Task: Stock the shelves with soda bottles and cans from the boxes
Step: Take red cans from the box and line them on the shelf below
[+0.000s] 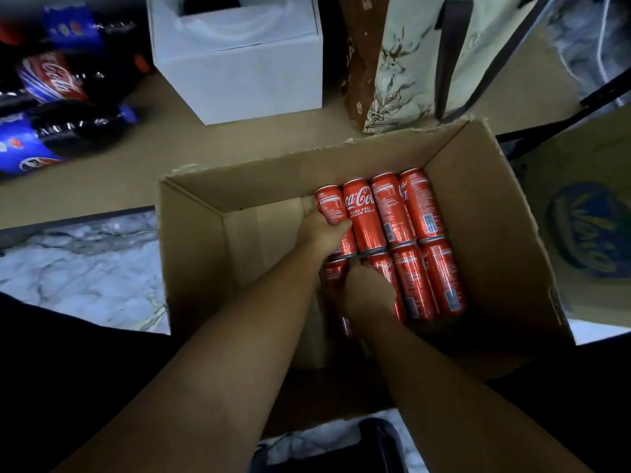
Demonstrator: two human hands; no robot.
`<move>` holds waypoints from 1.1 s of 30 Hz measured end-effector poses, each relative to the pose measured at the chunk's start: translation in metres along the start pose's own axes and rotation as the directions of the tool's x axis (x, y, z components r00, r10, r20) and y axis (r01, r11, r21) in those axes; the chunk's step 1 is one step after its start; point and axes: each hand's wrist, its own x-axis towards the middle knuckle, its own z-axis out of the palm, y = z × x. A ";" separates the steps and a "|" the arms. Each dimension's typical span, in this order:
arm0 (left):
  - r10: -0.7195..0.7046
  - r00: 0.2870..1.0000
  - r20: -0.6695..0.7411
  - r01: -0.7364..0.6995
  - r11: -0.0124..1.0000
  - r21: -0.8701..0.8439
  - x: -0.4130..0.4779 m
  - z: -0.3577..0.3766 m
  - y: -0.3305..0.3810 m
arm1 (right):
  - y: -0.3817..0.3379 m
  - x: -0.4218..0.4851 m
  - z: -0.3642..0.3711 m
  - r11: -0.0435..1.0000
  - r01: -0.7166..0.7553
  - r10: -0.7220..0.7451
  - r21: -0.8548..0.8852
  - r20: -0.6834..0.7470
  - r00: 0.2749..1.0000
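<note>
An open cardboard box [495,213] stands in front of me on the floor. Several red Coca-Cola cans [409,233] lie on their sides in two rows in its right half. Both my arms reach down into it. My left hand [322,233] grips the leftmost can of the far row [329,204], fingers curled round its body. My right hand [368,295] grips a can in the near row [384,268], which it mostly hides. The left half of the box floor [263,240] is bare.
Several large Pepsi and Coca-Cola bottles [44,107] lie on a tan surface at far left. A white box [239,59] stands behind the carton. A patterned tote bag [423,59] and another cardboard box [590,213] stand at right. Marble floor [82,268] shows at left.
</note>
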 end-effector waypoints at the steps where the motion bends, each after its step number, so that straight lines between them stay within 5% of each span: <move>1: 0.002 1.000 0.003 -0.002 1.000 -0.012 -0.001 -0.002 0.000 | 0.001 -0.001 -0.002 1.000 -0.002 0.001 0.029 0.004 1.000; 7: 0.140 0.987 -0.072 -0.145 0.988 -0.061 -0.037 -0.031 -0.010 | 0.011 -0.015 -0.016 0.982 0.017 -0.027 0.189 0.052 0.998; 12: 0.258 0.954 -0.151 -0.274 0.957 -0.092 -0.083 -0.064 -0.029 | 0.013 -0.042 -0.026 0.951 0.099 -0.086 0.294 -0.055 0.995; 20: 0.390 0.911 -0.132 -0.368 0.915 0.165 -0.132 -0.079 -0.060 | -0.003 -0.063 -0.044 0.910 0.341 -0.306 0.234 -0.176 0.936; 33: 0.473 0.880 -0.042 -0.395 0.780 0.485 -0.127 -0.088 -0.086 | -0.012 -0.049 -0.031 0.886 0.415 -0.389 0.208 -0.154 0.908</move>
